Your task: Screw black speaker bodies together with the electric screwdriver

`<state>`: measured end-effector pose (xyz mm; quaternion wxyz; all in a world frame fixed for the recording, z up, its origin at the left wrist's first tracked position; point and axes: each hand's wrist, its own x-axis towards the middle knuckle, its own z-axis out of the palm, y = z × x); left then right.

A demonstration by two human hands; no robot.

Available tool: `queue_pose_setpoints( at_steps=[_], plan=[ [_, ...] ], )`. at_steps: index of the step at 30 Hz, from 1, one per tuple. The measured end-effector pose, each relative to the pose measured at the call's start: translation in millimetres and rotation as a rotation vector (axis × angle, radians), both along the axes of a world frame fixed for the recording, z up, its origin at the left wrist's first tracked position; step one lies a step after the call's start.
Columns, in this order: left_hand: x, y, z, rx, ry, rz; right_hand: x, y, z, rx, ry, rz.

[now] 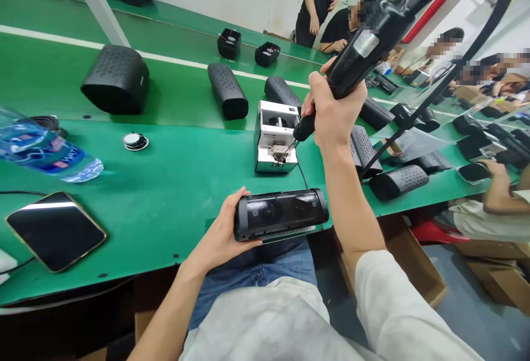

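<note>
My left hand (pixel 221 234) grips the left end of a black cylindrical speaker (pixel 280 213) held at the near edge of the green table (pixel 165 184), its open side with two round drivers facing me. My right hand (pixel 333 110) is wrapped round a black electric screwdriver (pixel 354 57) with a thick cable arching up to the right. The screwdriver's bit touches the outlet of a small silver screw feeder box (pixel 275 137) just beyond the speaker.
Several black speaker bodies (pixel 227 89) lie across the table, with a larger one (pixel 116 78) at the left. A water bottle (pixel 45 151), a phone (pixel 56 230) and a small round part (pixel 134 141) lie at the left. Other people work at the right. Cardboard boxes (pixel 418 267) stand below.
</note>
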<state>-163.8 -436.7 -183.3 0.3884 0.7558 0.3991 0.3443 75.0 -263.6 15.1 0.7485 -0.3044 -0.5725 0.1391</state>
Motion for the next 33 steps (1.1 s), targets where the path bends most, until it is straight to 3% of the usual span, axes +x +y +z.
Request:
queue_pose_setpoints(
  at_steps=[10,13,17,20,24,28,33],
  plan=[
    [1.1,1.9,0.7,0.031,-0.002,-0.003,13.7,9.1,-4.3,-0.123,-0.159,0.096],
    [0.6,2.0,0.0,0.034,0.005,-0.005,23.3,1.0,-3.6,-0.136,-0.220,0.154],
    [0.1,2.5,-0.2,0.046,0.021,-0.003,32.0,-43.8,12.6,-0.066,-0.114,0.144],
    [0.1,3.4,-0.1,0.066,0.031,-0.001,43.8,-99.4,36.2,-0.010,0.062,0.107],
    [0.0,5.7,-1.2,0.100,0.055,0.020,69.4,-172.0,58.1,-0.075,0.202,0.012],
    [0.3,6.6,-1.1,0.103,0.081,0.037,83.8,-210.8,52.1,-0.111,0.194,-0.068],
    [0.3,6.0,0.4,0.077,0.076,0.042,78.6,-223.1,42.2,-0.168,0.148,-0.172]
  ],
)
